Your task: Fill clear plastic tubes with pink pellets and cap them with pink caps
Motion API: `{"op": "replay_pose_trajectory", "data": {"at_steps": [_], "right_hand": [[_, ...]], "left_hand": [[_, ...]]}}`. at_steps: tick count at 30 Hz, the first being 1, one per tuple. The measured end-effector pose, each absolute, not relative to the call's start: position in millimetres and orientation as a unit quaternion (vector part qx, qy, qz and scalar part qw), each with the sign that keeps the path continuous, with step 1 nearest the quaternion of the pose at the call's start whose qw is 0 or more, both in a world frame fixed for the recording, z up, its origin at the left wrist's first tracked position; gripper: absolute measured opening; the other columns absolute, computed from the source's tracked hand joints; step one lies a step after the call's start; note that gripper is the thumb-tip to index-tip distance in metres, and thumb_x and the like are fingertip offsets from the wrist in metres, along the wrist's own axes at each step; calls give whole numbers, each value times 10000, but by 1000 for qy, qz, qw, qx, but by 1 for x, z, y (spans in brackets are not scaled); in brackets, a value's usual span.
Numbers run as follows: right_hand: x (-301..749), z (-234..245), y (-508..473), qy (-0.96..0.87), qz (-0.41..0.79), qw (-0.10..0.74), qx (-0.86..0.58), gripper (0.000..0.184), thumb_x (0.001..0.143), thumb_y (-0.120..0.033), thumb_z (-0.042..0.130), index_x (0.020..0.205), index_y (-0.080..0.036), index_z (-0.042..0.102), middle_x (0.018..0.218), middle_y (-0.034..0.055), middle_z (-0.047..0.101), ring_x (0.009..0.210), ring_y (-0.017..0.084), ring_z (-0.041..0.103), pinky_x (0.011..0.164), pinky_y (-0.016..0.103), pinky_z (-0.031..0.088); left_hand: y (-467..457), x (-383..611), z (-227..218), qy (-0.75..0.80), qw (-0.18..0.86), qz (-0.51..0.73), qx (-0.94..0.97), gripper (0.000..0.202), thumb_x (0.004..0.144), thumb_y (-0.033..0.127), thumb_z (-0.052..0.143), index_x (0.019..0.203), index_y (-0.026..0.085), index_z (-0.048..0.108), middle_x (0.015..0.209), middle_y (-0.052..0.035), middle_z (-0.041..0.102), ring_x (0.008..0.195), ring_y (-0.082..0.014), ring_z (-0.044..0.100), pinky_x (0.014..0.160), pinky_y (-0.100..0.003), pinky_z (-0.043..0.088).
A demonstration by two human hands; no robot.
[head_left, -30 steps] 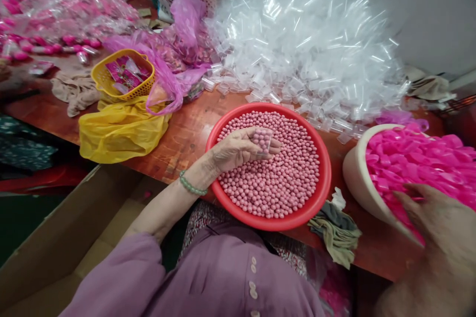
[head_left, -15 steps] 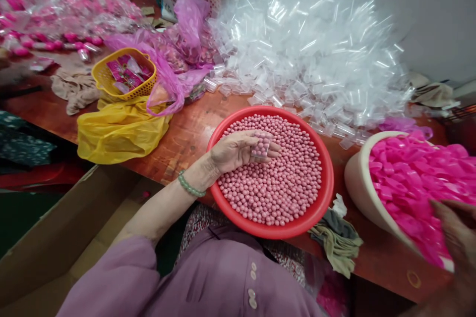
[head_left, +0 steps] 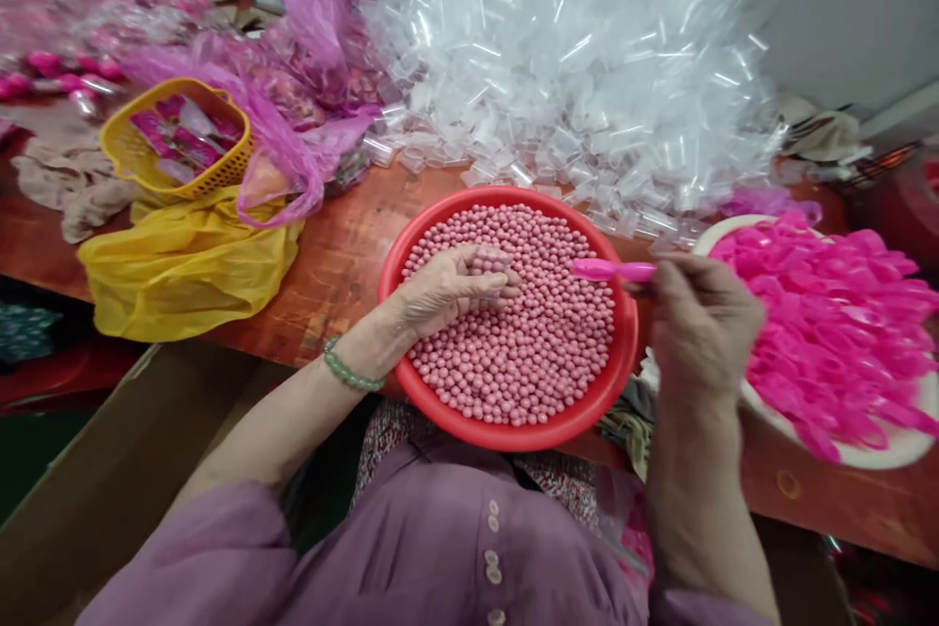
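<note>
My left hand [head_left: 451,291], with a green bead bracelet [head_left: 352,370] at its wrist, is closed around a small clear plastic tube [head_left: 490,260] holding pink balls. It hovers over a red basin [head_left: 626,352] filled with pink balls [head_left: 506,362]. At the basin's right rim, my right hand [head_left: 700,318] pinches a bright pink plastic piece [head_left: 612,270] that points left toward the tube. Just beyond the right hand stands a white tub [head_left: 910,450] heaped with similar pink plastic pieces [head_left: 836,323].
A large pile of clear plastic tubes [head_left: 579,78] lies behind the basin. To the left are a yellow basket [head_left: 198,178] with pink packets, a yellow plastic bag [head_left: 191,264] and a purple plastic bag [head_left: 315,10]. A cardboard box [head_left: 117,469] sits below the table's front edge.
My right hand has come left from the white tub with a pink plastic piece in it. My left hand has turned the tube slightly, its fingers more curled. The view has shifted right.
</note>
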State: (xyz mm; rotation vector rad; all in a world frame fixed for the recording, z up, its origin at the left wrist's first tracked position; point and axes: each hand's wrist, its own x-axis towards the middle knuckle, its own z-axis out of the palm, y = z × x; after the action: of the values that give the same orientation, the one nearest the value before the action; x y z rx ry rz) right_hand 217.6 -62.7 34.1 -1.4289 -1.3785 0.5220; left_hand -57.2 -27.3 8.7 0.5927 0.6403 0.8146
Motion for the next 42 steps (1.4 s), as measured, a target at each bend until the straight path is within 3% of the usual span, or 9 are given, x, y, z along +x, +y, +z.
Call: {"op": "replay_pose_trajectory", "data": {"at_steps": [3,8,14,20,25,28,32,37,42], "right_hand": [[162,11,-47,-536,307,554,-558,122,840,-317,741,923,-231,718,796,-8,716,684,140,679,730,322,594],[145,13,-53,-586,343,522,-517,67,843,-301,752,897,-260,745,861,-7,714,763,150,695,745,317,603],[157,26,-49,-620,386,478,-488,51,793,-232,782,829,-262,764,814,0,707,800,163,672,757,317,595],[150,31,-36,-537,541,431,-482,251,681,-262,871,884,-237,726,770,-19,711,679,136,678,657,269,593],[131,23,-41,-573,473,440,-505,178,756,-354,822,786,-215,716,752,-2,724,676,138,669,664,276,589],[124,19,-55,-616,421,417,-519,206,846,-404,746,953,-228,756,857,23,760,730,158,695,691,307,606],[124,13,-66,-645,385,414,-514,303,834,-377,775,1112,-261,746,1040,44,765,899,194,719,843,371,612],[134,18,-55,-593,440,438,-513,208,823,-317,792,1028,-291,767,975,3,773,853,158,722,840,336,614],[139,31,-40,-636,386,449,-495,214,816,-285,793,1029,-298,776,1045,10,762,984,190,708,948,388,584]], "left_hand": [[-28,-54,9,323,823,380,274,329,712,101,827,989,108,650,901,-57,748,810,-141,737,763,-255,577],[-25,-53,6,335,798,436,245,272,736,139,825,902,118,610,825,-11,699,744,-116,703,725,-255,585],[-25,-54,1,348,769,468,262,424,619,156,896,905,135,584,804,39,634,716,-96,658,710,-263,578],[-32,-49,-2,332,745,474,331,456,584,159,908,915,138,596,825,17,652,756,-87,627,780,-260,532],[-37,-43,-4,335,720,496,351,391,628,150,869,895,140,584,840,29,612,779,-77,595,825,-267,504],[-38,-42,-3,348,706,510,347,400,637,182,875,895,153,571,840,33,598,792,-87,587,838,-280,496],[-36,-45,-1,346,710,495,362,362,659,190,859,908,152,598,856,19,620,814,-100,589,838,-269,486],[-36,-52,2,342,740,424,394,232,765,236,766,878,153,580,780,21,608,692,-87,568,697,-241,473],[-37,-56,3,322,779,310,439,208,797,261,724,869,160,556,693,29,578,593,-86,532,597,-243,433]]}}
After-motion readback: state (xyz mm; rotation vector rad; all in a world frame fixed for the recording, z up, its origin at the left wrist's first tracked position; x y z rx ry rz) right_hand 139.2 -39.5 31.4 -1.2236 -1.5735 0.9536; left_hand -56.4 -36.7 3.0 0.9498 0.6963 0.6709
